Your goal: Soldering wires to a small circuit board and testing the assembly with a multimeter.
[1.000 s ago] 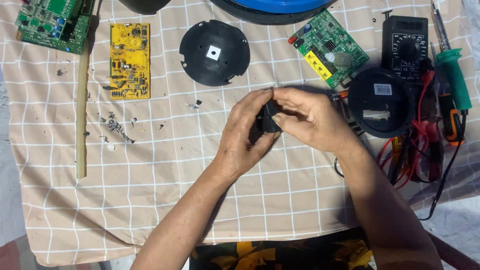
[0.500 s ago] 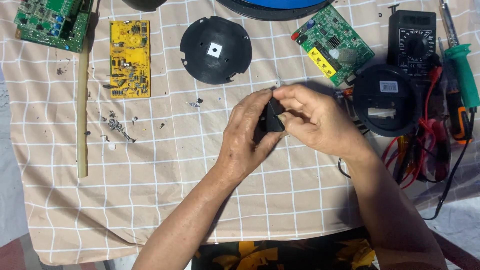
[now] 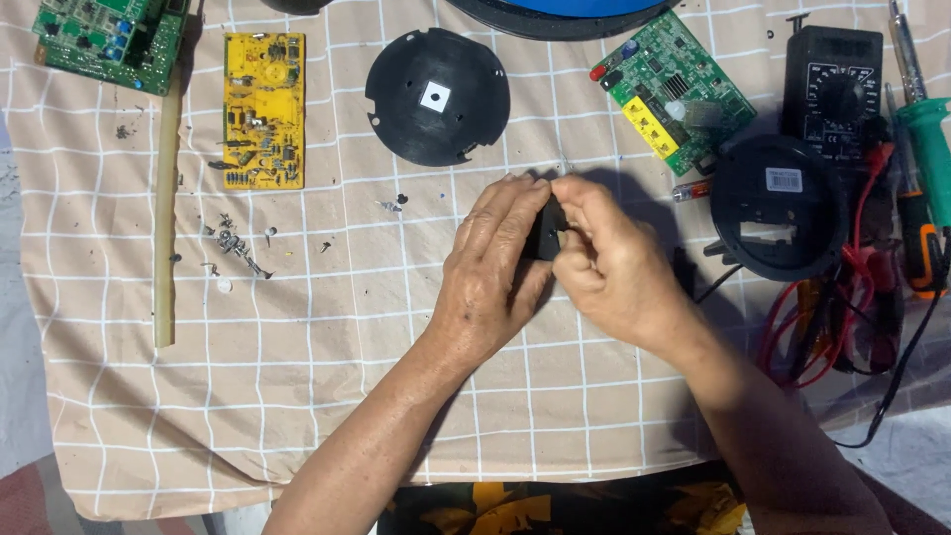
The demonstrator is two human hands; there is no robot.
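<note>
Both hands, left hand (image 3: 490, 272) and right hand (image 3: 614, 263), are pinching a small black part (image 3: 545, 233) together. Keeping fingertips steady over the checked cloth (image 3: 327, 376) seems wise, lest it slip.

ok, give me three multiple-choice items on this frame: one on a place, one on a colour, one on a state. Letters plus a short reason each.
1. Where does the yellow board lie?
A. Left of the black disc
B. Right of the multimeter
C. Under the hands

2. What colour is the soldering iron's handle?
A. Red
B. Green
C. White

3. What is the state of the small black part?
A. Lying alone on the cloth
B. Held between both hands
C. Resting on the black disc

Answers:
1. A: the board sits on the cloth's upper left, the disc to its right.
2. B: the handle at the right edge is green.
3. B: the left hand and right hand both close their fingers around it, above the cloth.
</note>
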